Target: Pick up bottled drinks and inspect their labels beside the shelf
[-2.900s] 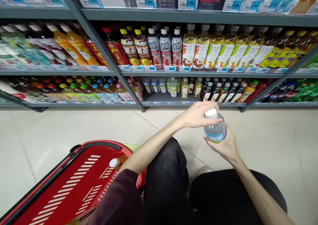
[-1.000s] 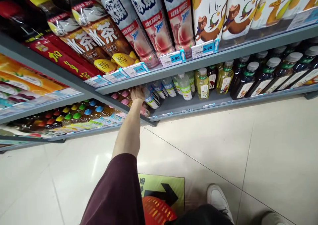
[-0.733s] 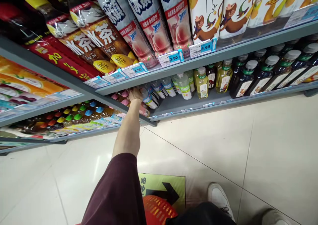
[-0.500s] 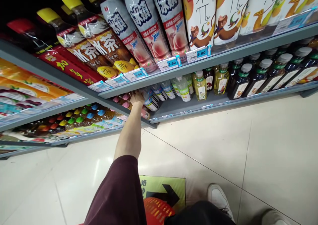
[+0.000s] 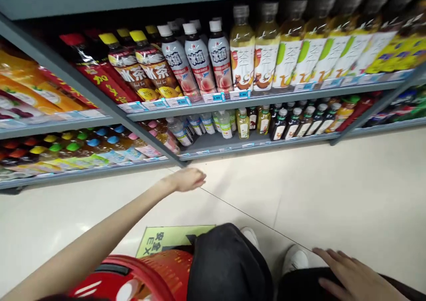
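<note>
Head view: left hand at centre frame, fingers loose and holding nothing, blurred by motion. The nearest item — a clear plastic bottle with white cap and blue label — sits above and slightly left of it on the grey metal bottom shelf, long axis tilted, cap toward upper left. Right hand lies flat and unclenched on the black trouser knee, lower right, well apart. Red plastic basket is cut off by the bottom edge; shelf labels are unreadable.

Red basket, grey shelf
</note>
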A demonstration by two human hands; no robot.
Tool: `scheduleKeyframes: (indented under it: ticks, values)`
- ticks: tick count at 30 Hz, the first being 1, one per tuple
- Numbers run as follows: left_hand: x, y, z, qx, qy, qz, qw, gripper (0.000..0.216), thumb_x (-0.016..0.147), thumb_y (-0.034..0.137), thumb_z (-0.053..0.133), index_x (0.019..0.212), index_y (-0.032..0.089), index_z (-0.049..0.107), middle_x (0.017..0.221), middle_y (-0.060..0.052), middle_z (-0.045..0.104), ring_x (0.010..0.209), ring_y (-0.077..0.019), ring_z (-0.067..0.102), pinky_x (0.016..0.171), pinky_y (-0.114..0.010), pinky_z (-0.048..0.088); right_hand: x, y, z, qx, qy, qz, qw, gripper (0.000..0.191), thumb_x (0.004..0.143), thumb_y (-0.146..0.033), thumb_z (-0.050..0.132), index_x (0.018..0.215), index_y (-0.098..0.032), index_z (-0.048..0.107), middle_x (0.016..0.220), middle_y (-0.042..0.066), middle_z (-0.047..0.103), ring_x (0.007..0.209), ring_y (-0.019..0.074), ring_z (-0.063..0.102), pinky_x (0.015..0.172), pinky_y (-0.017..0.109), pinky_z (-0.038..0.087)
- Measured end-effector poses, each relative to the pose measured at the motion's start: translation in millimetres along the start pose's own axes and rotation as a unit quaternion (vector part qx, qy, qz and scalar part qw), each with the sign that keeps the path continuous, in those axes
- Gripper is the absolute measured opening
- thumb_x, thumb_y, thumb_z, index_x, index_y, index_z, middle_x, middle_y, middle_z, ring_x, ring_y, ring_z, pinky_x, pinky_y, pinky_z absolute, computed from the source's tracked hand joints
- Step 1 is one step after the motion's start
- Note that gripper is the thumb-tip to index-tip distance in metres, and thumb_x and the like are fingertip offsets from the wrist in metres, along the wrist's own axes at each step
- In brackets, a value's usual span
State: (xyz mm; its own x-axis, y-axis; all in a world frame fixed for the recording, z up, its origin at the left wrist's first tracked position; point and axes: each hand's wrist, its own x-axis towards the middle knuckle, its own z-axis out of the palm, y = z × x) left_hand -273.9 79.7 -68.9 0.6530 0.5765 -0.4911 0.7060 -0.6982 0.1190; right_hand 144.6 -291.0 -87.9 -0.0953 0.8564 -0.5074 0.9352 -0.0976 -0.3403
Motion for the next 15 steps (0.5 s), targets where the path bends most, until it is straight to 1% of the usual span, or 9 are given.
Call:
scheduleKeyframes:
  ticks: [1, 2, 4, 5, 7, 9, 12, 13, 15]
  values:
    - [-17, 19, 5, 0.002, -0.021, 0.057, 0.998, 0.025, 0.096, 0.029, 0.050, 0.079, 0.020, 0.066, 0.089, -0.011, 0.073, 0.083, -0.0249, 0.069, 0.077, -0.033, 0.048, -3, -9, -16, -0.023, -0.016, 0.017, 0.999, 0.055, 0.097, -0.050, 0.046, 0.143, -0.028, 0.066, 0.137, 0.011, 0.068, 0.127, 0.0420, 0.064, 0.105, 0.059, 0.057]
    - [-33, 35, 10, -0.003, -0.033, 0.092, 0.995, 0.027, 0.097, 0.028, 0.047, 0.080, 0.020, 0.066, 0.087, -0.011, 0.073, 0.079, -0.0249, 0.069, 0.074, -0.034, 0.046, -6, -17, -30, -0.045, -0.041, 0.033, 0.998, 0.054, 0.097, -0.046, 0.046, 0.145, -0.027, 0.065, 0.136, 0.012, 0.068, 0.128, 0.0423, 0.063, 0.105, 0.059, 0.057]
    - [-67, 59, 17, -0.021, -0.038, 0.112, 0.993, 0.030, 0.098, 0.029, 0.042, 0.082, 0.020, 0.065, 0.085, -0.011, 0.072, 0.075, -0.0248, 0.067, 0.071, -0.035, 0.043, -12, -29, -51, -0.053, -0.046, 0.043, 0.997, 0.052, 0.099, -0.038, 0.043, 0.145, -0.026, 0.063, 0.136, 0.012, 0.069, 0.130, 0.0406, 0.062, 0.106, 0.056, 0.056]
    - [-83, 67, 19, -0.036, -0.033, 0.102, 0.994, 0.030, 0.099, 0.031, 0.042, 0.083, 0.020, 0.065, 0.085, -0.011, 0.072, 0.074, -0.0246, 0.067, 0.070, -0.035, 0.042, -15, -32, -57, -0.049, -0.049, 0.042, 0.997, 0.052, 0.099, -0.036, 0.043, 0.145, -0.024, 0.062, 0.135, 0.013, 0.070, 0.129, 0.0406, 0.063, 0.105, 0.056, 0.056]
    - [-115, 75, 20, -0.068, -0.017, 0.059, 0.996, 0.028, 0.099, 0.034, 0.042, 0.086, 0.021, 0.064, 0.089, -0.011, 0.073, 0.075, -0.0241, 0.066, 0.070, -0.035, 0.041, -22, -31, -62, -0.033, -0.043, 0.028, 0.998, 0.053, 0.098, -0.035, 0.042, 0.146, -0.020, 0.061, 0.133, 0.016, 0.070, 0.125, 0.0400, 0.066, 0.103, 0.056, 0.057]
    - [-148, 75, 18, -0.090, -0.010, -0.009, 0.996, 0.024, 0.098, 0.033, 0.043, 0.093, 0.023, 0.065, 0.095, -0.009, 0.075, 0.079, -0.0231, 0.067, 0.071, -0.032, 0.041, -27, -24, -61, -0.015, -0.032, 0.006, 0.999, 0.054, 0.099, -0.038, 0.041, 0.146, -0.019, 0.060, 0.131, 0.017, 0.070, 0.122, 0.0388, 0.067, 0.102, 0.055, 0.057]
    - [-199, 69, 13, -0.097, -0.037, -0.111, 0.988, 0.024, 0.095, 0.022, 0.045, 0.101, 0.025, 0.068, 0.099, -0.003, 0.076, 0.084, -0.0197, 0.068, 0.074, -0.027, 0.042, -30, -9, -57, 0.016, -0.013, -0.019, 1.000, 0.053, 0.102, -0.046, 0.040, 0.143, -0.021, 0.061, 0.130, 0.016, 0.071, 0.125, 0.0375, 0.066, 0.104, 0.053, 0.054]
    - [-216, 67, 12, -0.107, -0.051, -0.134, 0.984, 0.025, 0.093, 0.018, 0.047, 0.100, 0.024, 0.070, 0.097, -0.001, 0.076, 0.084, -0.0181, 0.067, 0.076, -0.025, 0.043, -30, -4, -56, 0.022, -0.017, -0.021, 0.999, 0.055, 0.101, -0.050, 0.040, 0.143, -0.020, 0.060, 0.131, 0.017, 0.071, 0.126, 0.0378, 0.065, 0.105, 0.053, 0.053]
    - [-246, 64, 11, -0.132, -0.021, -0.202, 0.970, 0.022, 0.087, 0.012, 0.055, 0.088, 0.022, 0.074, 0.085, 0.001, 0.076, 0.078, -0.0148, 0.065, 0.075, -0.021, 0.043, -28, 5, -53, 0.020, -0.047, -0.018, 0.999, 0.065, 0.099, -0.056, 0.039, 0.146, -0.015, 0.057, 0.135, 0.021, 0.068, 0.130, 0.0390, 0.063, 0.107, 0.055, 0.051]
